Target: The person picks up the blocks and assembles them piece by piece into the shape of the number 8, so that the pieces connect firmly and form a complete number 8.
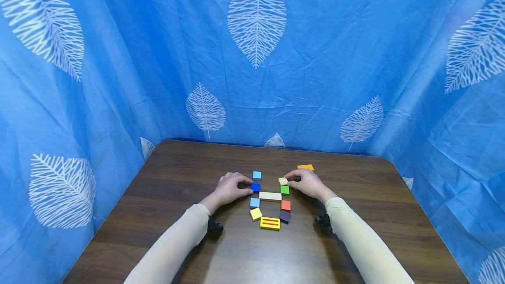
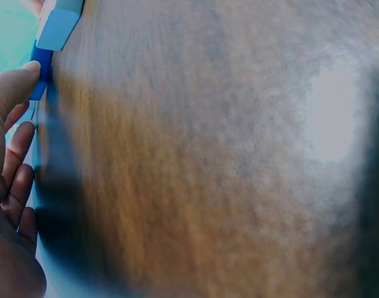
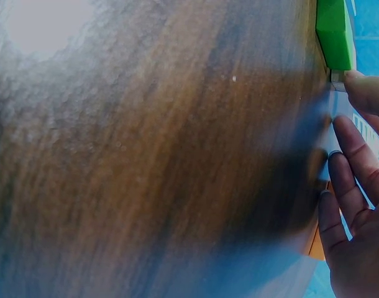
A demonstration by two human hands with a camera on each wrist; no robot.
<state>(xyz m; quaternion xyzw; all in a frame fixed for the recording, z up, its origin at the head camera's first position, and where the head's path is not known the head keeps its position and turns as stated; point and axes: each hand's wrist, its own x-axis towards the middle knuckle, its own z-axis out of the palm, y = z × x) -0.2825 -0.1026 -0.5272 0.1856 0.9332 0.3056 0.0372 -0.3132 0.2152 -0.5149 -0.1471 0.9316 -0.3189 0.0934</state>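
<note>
My left hand (image 1: 230,187) pinches a dark blue block (image 1: 255,188) between thumb and forefinger; in the left wrist view the thumb lies against that block (image 2: 41,68). My right hand (image 1: 307,183) pinches a pale wooden block (image 1: 282,181) just beyond a green block (image 1: 285,189). In the right wrist view this pale block (image 3: 338,81) is mostly hidden behind the thumb and the green block. A light blue block (image 1: 257,175) lies beyond the dark blue one, and another light blue block (image 1: 254,203) sits nearer. Between the two columns lies a long pale wooden bar (image 1: 270,196).
Nearer on the brown table (image 1: 165,187) are a yellow block (image 1: 256,214), a yellow bar with red stripes (image 1: 270,223), an orange-red block (image 1: 286,205) and a dark purple block (image 1: 285,217). An orange piece (image 1: 305,167) lies behind my right hand. Blue leaf-patterned cloth (image 1: 315,78) hangs behind.
</note>
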